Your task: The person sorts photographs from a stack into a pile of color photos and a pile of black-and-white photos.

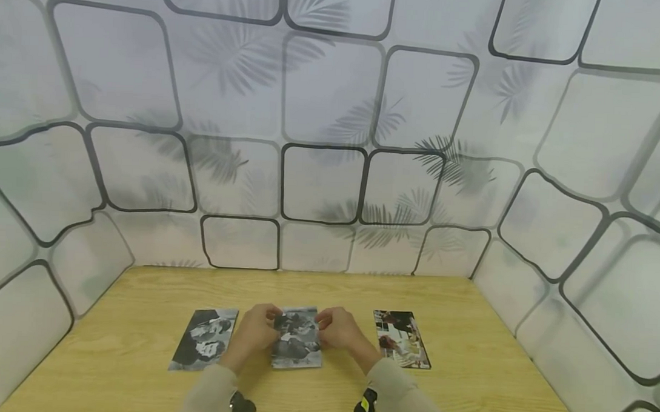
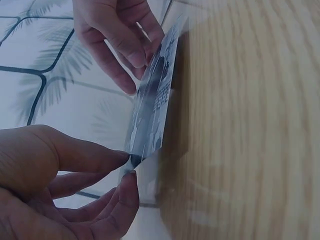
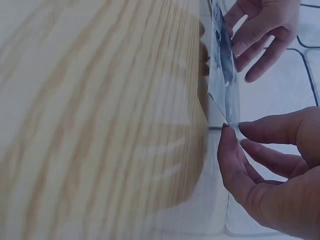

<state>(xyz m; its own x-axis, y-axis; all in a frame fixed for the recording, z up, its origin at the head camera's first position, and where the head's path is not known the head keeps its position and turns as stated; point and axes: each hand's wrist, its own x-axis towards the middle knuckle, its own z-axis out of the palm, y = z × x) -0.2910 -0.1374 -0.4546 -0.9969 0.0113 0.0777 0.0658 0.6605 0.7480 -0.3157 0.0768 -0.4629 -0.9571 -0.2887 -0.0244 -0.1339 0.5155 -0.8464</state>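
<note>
A black-and-white photo print (image 1: 298, 339) is held between both hands at the middle of the table. My left hand (image 1: 258, 329) pinches its left edge between thumb and fingers, as the left wrist view shows on the print (image 2: 154, 107). On the opposite edge, my right hand (image 1: 339, 329) pinches the sheet; thumb and index fingertips meet at its border in the right wrist view, on the near hand (image 3: 275, 167). A dark shadow lies on the wood beneath the print, which stands a little above the surface.
Another black-and-white photo print (image 1: 205, 340) lies left of the hands, close to the left forearm. To the right lies a colour photo print (image 1: 402, 339). Patterned curtain walls (image 1: 320, 184) border the wooden table (image 1: 327, 285) at the back and sides.
</note>
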